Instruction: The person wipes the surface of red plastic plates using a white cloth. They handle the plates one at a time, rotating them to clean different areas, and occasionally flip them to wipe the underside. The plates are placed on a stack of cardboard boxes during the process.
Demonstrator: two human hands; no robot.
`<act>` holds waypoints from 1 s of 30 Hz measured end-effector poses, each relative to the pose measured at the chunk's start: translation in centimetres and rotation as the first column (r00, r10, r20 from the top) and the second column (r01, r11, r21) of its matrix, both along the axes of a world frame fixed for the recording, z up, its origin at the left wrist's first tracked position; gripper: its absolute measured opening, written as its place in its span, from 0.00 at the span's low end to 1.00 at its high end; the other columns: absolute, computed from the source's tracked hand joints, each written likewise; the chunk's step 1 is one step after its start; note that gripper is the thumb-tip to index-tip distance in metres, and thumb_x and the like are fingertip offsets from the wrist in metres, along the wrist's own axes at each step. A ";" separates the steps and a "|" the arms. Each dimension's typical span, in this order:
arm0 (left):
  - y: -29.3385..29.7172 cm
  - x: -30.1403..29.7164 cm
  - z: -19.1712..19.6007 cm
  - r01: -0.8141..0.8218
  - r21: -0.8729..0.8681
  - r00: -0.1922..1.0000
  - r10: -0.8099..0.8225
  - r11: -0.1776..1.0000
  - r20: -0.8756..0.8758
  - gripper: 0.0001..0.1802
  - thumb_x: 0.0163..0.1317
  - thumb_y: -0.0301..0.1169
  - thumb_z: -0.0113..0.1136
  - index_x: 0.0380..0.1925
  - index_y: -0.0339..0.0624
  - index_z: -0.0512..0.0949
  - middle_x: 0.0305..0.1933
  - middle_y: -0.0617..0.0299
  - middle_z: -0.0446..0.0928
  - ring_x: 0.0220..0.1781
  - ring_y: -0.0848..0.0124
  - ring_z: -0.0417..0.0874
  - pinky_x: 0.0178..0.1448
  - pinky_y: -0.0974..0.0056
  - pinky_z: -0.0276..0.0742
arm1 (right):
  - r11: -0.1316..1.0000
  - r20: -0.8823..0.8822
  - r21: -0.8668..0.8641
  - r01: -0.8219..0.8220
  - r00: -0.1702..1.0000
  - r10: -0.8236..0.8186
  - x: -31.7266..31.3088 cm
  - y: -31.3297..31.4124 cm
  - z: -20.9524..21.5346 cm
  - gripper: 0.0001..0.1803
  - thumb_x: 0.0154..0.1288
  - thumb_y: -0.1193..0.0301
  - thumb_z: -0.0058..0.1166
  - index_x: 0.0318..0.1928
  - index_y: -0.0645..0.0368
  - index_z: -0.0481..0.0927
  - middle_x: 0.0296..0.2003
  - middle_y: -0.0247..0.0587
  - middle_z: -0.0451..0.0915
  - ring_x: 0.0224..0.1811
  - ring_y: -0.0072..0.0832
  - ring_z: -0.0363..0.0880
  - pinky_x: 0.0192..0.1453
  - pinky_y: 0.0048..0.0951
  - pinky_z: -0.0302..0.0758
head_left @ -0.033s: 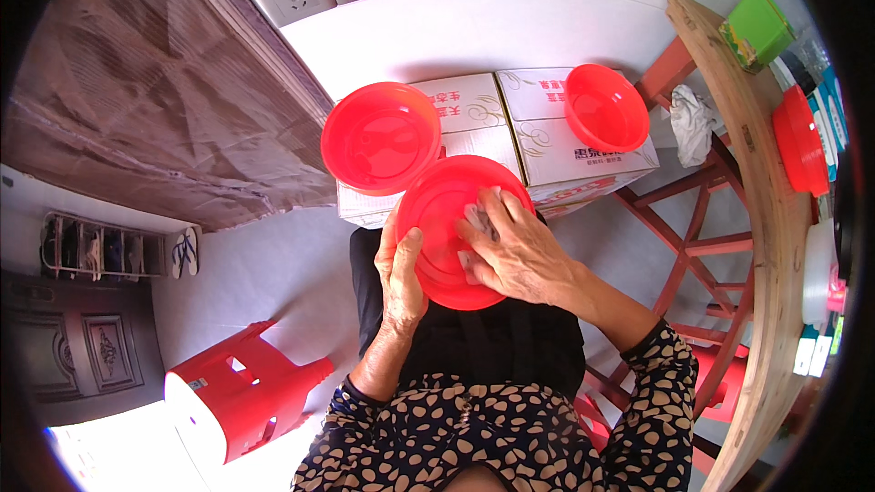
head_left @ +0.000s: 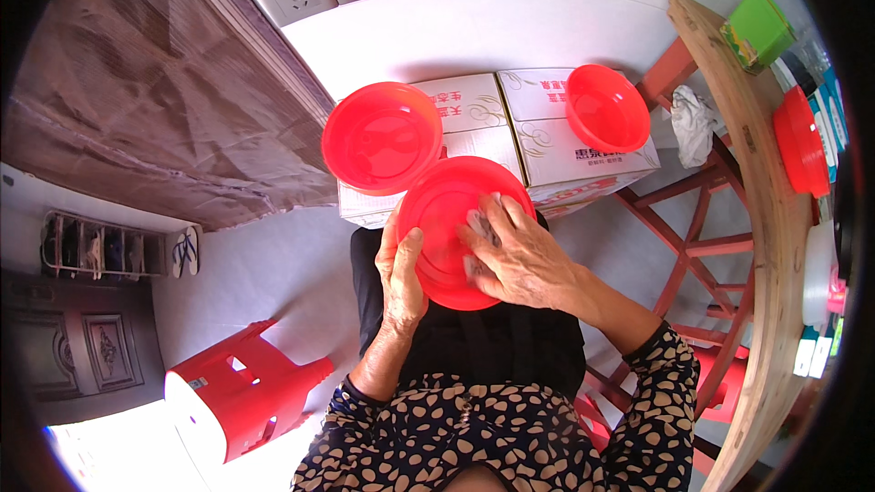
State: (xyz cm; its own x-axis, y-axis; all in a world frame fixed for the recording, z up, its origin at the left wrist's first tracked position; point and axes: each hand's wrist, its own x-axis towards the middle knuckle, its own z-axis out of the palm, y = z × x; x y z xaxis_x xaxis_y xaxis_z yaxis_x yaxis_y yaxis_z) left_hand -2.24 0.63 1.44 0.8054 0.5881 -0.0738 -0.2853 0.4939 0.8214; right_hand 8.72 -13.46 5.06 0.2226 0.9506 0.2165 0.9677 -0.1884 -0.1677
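A round red plastic bowl (head_left: 436,219) is tilted over my lap. My left hand (head_left: 401,266) grips its left rim, thumb on the near face and fingers going behind. Against the bowl's surface, my right hand (head_left: 524,260) presses a crumpled whitish cloth (head_left: 481,230) with bent fingers; part of the cloth is hidden under them. Just beyond, a second red bowl (head_left: 387,141) stands on a white carton (head_left: 465,141), close to the held one. Another red bowl (head_left: 607,111) rests on the neighbouring carton (head_left: 538,141), farther right.
A wooden table (head_left: 770,246) runs along the right side, bearing a green box (head_left: 758,27) and a red container (head_left: 802,146). Beneath it are red wooden stool legs (head_left: 679,237) and a white cloth (head_left: 693,126). A red plastic stool (head_left: 251,383) lies on its side at left.
My right hand and the cloth have shifted very slightly on the bowl's surface. My left hand keeps the same hold.
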 end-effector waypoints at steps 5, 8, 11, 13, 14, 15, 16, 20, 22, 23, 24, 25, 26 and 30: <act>-0.7 0.2 -0.4 -0.027 0.009 0.999 0.027 1.000 -0.024 0.26 0.67 0.31 0.49 0.63 0.33 0.63 0.61 0.54 0.70 0.63 0.67 0.69 0.67 0.61 0.62 | 0.983 -0.045 -0.185 0.001 0.999 -0.010 -1.1 -0.5 -0.4 0.21 0.54 0.66 0.55 0.47 0.64 0.75 0.49 0.49 0.75 0.53 0.42 0.70 0.58 0.35 0.69; -0.7 0.1 0.2 -0.045 0.003 0.998 0.045 0.999 -0.036 0.25 0.66 0.32 0.49 0.62 0.32 0.64 0.60 0.51 0.70 0.61 0.64 0.71 0.65 0.60 0.66 | 0.984 0.031 -0.137 -0.113 0.993 0.118 -1.1 -0.5 -0.6 0.16 0.56 0.70 0.50 0.45 0.62 0.75 0.48 0.44 0.76 0.46 0.33 0.73 0.52 0.27 0.72; -0.3 -0.1 0.4 -0.022 0.018 0.998 0.023 1.000 -0.056 0.25 0.66 0.31 0.49 0.61 0.32 0.64 0.59 0.50 0.71 0.60 0.62 0.73 0.64 0.59 0.68 | 0.984 0.084 0.015 -0.177 0.981 0.176 -0.1 -0.8 -1.6 0.15 0.57 0.72 0.49 0.46 0.59 0.76 0.47 0.41 0.77 0.46 0.30 0.73 0.51 0.27 0.73; -0.2 -0.1 0.3 -0.003 0.035 0.998 0.005 0.999 -0.064 0.25 0.65 0.31 0.49 0.62 0.32 0.64 0.59 0.50 0.71 0.59 0.62 0.73 0.64 0.59 0.69 | 0.991 0.137 0.040 -0.131 0.983 0.124 1.7 -0.7 -1.9 0.15 0.54 0.72 0.52 0.44 0.60 0.76 0.49 0.42 0.73 0.46 0.31 0.73 0.50 0.27 0.75; -0.3 -0.1 0.1 0.009 0.042 0.998 -0.007 0.999 -0.065 0.25 0.65 0.30 0.49 0.62 0.32 0.64 0.59 0.51 0.71 0.59 0.62 0.73 0.64 0.59 0.69 | 0.995 0.164 0.055 -0.082 0.984 0.072 2.4 -0.5 -1.9 0.15 0.53 0.72 0.53 0.43 0.61 0.76 0.49 0.42 0.72 0.46 0.31 0.73 0.49 0.26 0.76; -0.4 0.0 0.0 0.024 0.049 0.998 -0.020 0.999 -0.066 0.26 0.65 0.30 0.49 0.62 0.32 0.64 0.59 0.51 0.71 0.59 0.62 0.73 0.64 0.59 0.69 | 0.985 0.223 0.152 -0.087 0.973 0.051 2.7 0.3 -1.9 0.12 0.51 0.70 0.54 0.36 0.62 0.78 0.48 0.42 0.69 0.47 0.33 0.73 0.51 0.29 0.76; -0.4 0.0 -0.1 0.037 0.016 0.998 -0.036 0.999 -0.058 0.25 0.65 0.30 0.49 0.62 0.32 0.64 0.59 0.51 0.71 0.59 0.62 0.73 0.64 0.59 0.69 | 0.974 0.270 0.190 -0.125 0.960 0.071 2.8 0.9 -1.6 0.11 0.51 0.69 0.54 0.34 0.61 0.79 0.48 0.41 0.69 0.48 0.35 0.72 0.52 0.31 0.76; -0.6 -0.2 0.1 0.025 -0.030 0.998 -0.026 0.999 -0.055 0.25 0.65 0.29 0.50 0.61 0.33 0.65 0.58 0.51 0.72 0.59 0.63 0.73 0.64 0.59 0.69 | 0.951 0.502 0.209 -0.227 0.860 0.095 2.8 3.2 -1.1 0.09 0.46 0.67 0.57 0.28 0.57 0.82 0.48 0.40 0.69 0.56 0.40 0.66 0.55 0.36 0.75; -0.5 -0.2 0.3 -0.008 0.005 0.998 0.008 1.000 -0.056 0.25 0.65 0.29 0.50 0.61 0.32 0.65 0.58 0.52 0.72 0.59 0.63 0.73 0.64 0.59 0.69 | 0.983 0.632 0.072 -0.169 0.770 0.086 3.2 3.7 -1.8 0.10 0.44 0.66 0.59 0.29 0.56 0.84 0.50 0.40 0.69 0.57 0.41 0.63 0.56 0.36 0.74; -0.4 -0.2 0.3 -0.019 0.025 0.998 0.020 1.000 -0.052 0.25 0.65 0.30 0.50 0.61 0.32 0.65 0.58 0.52 0.72 0.59 0.63 0.73 0.64 0.59 0.69 | 0.995 0.590 -0.039 -0.091 0.801 0.097 3.4 3.2 -2.1 0.12 0.43 0.66 0.59 0.29 0.58 0.85 0.50 0.40 0.69 0.59 0.41 0.62 0.59 0.35 0.71; -0.3 -0.3 0.3 -0.037 0.045 0.998 0.039 0.998 -0.049 0.24 0.65 0.30 0.50 0.61 0.32 0.65 0.58 0.52 0.72 0.59 0.63 0.73 0.64 0.59 0.69 | 0.996 0.483 0.014 -0.091 0.872 0.073 3.6 3.0 -2.3 0.13 0.44 0.68 0.58 0.30 0.62 0.84 0.47 0.40 0.70 0.56 0.40 0.63 0.58 0.34 0.70; -0.1 -0.3 0.1 -0.052 0.067 0.998 0.055 0.996 -0.043 0.25 0.65 0.30 0.50 0.61 0.32 0.65 0.58 0.52 0.72 0.59 0.63 0.73 0.64 0.60 0.69 | 0.998 0.426 0.033 -0.059 0.904 0.040 3.4 2.7 -2.3 0.11 0.45 0.69 0.57 0.29 0.62 0.84 0.43 0.41 0.71 0.53 0.39 0.64 0.57 0.34 0.70; -0.1 -0.3 0.1 -0.072 0.091 0.996 0.076 0.993 -0.042 0.25 0.65 0.30 0.50 0.61 0.32 0.65 0.58 0.52 0.72 0.59 0.63 0.73 0.64 0.60 0.69 | 0.998 0.366 0.050 -0.026 0.931 0.005 2.9 2.3 -2.1 0.10 0.46 0.70 0.56 0.28 0.63 0.83 0.40 0.41 0.71 0.51 0.38 0.66 0.55 0.34 0.71; -0.6 -0.2 -0.1 -0.118 0.141 0.992 0.123 0.983 -0.030 0.24 0.66 0.30 0.49 0.61 0.31 0.65 0.59 0.51 0.72 0.59 0.64 0.73 0.64 0.60 0.68 | 0.999 0.239 -0.020 0.047 0.970 -0.041 1.4 0.5 -2.8 0.10 0.46 0.72 0.54 0.30 0.63 0.81 0.36 0.42 0.73 0.44 0.35 0.69 0.49 0.32 0.73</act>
